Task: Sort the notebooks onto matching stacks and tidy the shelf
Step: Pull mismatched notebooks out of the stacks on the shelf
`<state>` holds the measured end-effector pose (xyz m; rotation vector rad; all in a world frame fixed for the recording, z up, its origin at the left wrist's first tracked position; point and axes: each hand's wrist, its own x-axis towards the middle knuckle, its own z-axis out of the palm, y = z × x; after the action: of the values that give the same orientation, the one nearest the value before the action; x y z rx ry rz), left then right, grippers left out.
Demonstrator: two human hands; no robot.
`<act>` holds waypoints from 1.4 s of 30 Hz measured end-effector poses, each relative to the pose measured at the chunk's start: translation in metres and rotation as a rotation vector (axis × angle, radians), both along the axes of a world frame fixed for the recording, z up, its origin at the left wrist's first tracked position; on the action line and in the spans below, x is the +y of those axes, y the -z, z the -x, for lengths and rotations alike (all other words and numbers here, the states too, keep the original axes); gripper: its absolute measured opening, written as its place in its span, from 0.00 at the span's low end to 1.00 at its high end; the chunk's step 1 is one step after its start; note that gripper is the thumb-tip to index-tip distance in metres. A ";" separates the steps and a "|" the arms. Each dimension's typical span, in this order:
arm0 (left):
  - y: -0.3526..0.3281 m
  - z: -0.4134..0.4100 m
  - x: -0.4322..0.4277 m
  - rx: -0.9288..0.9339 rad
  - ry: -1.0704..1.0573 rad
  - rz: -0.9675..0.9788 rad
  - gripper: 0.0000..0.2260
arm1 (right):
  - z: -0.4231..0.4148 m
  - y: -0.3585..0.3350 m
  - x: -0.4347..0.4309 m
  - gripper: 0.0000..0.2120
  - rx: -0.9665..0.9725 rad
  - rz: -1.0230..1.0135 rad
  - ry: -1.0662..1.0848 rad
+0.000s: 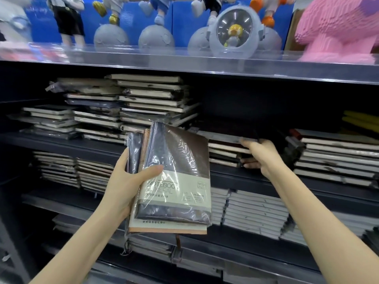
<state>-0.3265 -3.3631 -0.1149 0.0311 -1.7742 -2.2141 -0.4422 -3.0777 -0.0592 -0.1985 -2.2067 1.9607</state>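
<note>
Dark shelves (51, 138) fill the frame, loaded with flat piles of notebooks, and toy figures (233, 31) line the top ledge. At centre the left hand (127, 181) grips a bundle of plastic-wrapped notebooks (180, 160), thumb across the brown front cover. Right of centre the right hand (262, 154) seems to clasp a short stack (223, 148) on the middle shelf, thumb above and fingers below, though motion blur softens the grip.

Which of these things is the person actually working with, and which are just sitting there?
In the job: wrapped notebooks in the left hand; shelf stack gripped by the right hand; other notebook stacks around.
Just sitting there: figurines, round grey ornament, pink block figure, all on the top shelf.
</note>
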 end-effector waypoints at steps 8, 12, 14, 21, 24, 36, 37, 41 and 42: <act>-0.007 -0.009 0.000 0.006 0.041 -0.077 0.49 | 0.000 0.012 -0.009 0.20 0.203 0.350 0.053; -0.010 -0.014 0.002 -0.003 0.012 -0.063 0.50 | -0.006 0.007 -0.005 0.19 0.354 0.281 0.050; -0.010 -0.014 0.000 -0.006 0.035 -0.058 0.38 | -0.013 0.002 0.000 0.22 0.428 0.235 0.068; -0.015 -0.014 0.005 -0.037 0.052 -0.057 0.36 | -0.042 -0.006 0.041 0.25 0.520 0.318 0.151; -0.020 -0.014 0.014 -0.055 0.039 -0.029 0.15 | -0.052 -0.013 0.072 0.21 0.539 0.384 0.237; -0.041 -0.026 0.043 -0.075 -0.018 0.095 0.13 | -0.055 -0.037 0.147 0.23 0.317 -1.215 1.040; -0.044 -0.028 0.045 -0.074 -0.018 0.079 0.13 | -0.053 -0.034 0.140 0.23 0.406 -1.266 0.988; -0.044 -0.027 0.043 -0.060 -0.015 0.063 0.21 | -0.030 -0.023 0.113 0.29 0.575 -1.406 0.419; -0.044 -0.024 0.041 -0.086 -0.016 0.060 0.15 | -0.025 -0.020 0.112 0.30 0.543 -1.425 0.358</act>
<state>-0.3024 -3.3223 -0.0713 0.1281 -1.8775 -2.1779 -0.4169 -2.9658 -0.0396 0.1334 -2.3240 -0.0186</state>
